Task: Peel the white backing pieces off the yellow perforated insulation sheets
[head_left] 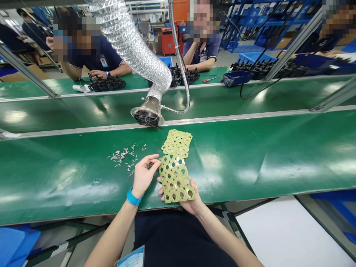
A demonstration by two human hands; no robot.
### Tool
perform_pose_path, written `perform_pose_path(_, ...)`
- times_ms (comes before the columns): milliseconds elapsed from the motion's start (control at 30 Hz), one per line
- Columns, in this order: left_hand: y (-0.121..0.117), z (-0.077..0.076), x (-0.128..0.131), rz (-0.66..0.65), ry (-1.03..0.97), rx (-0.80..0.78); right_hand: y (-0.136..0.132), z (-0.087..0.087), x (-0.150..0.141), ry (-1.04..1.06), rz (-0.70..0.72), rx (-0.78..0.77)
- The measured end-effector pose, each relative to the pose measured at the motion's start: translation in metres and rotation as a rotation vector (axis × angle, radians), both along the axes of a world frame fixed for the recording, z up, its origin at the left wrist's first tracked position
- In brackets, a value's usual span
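1. My right hand (191, 197) cradles the yellow sheet (175, 181) from beneath, its palm under the near corner and its fingers reaching behind to the far side.
2. My left hand (143, 176) is half open with its fingers curled. Its fingertips (155, 161) are at the sheet's upper left edge, but I can't tell whether they pinch it. A blue wristband (133, 197) circles that wrist.
3. The sheet sits just above the green belt (61, 181), in front of my body. Its far end touches or overlaps a second yellow sheet (177, 142) lying flat on the belt.
4. I judge the sheet light and thin, with some stiffness but a tendency to flex at the narrow webs between its round holes. I'd support it from below or take it by a solid outer edge, not by one thin web.
5. Small pale scraps (121, 157) lie scattered on the belt just left of my left hand. They look easy to disturb.
6. A metal fume hood (147, 114) hangs above the belt's far edge.
7. A badge (130, 257) shows at the bottom edge. I can read no brand, label or writing on it or on the sheets.
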State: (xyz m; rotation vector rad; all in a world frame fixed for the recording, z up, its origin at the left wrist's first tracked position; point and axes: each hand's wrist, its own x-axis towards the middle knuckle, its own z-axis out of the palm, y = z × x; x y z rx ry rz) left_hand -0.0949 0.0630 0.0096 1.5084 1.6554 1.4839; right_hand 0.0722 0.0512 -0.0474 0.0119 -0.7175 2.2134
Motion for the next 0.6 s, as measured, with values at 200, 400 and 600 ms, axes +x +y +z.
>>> perform_pose_path(200, -0.001, -0.001, 0.001, 0.026, 0.012, 0.009, 0.0, -0.001, -0.001, 0.011, 0.0, -0.019)
perform_pose_path(400, -0.006, -0.001, 0.011, 0.047, 0.111, 0.07, -0.001, -0.003, 0.0, -0.024, -0.005, -0.065)
perform_pose_path(600, -0.015, 0.001, -0.011, 0.121, 0.396, 0.167, -0.001, -0.001, 0.0, 0.033, -0.016, -0.1)
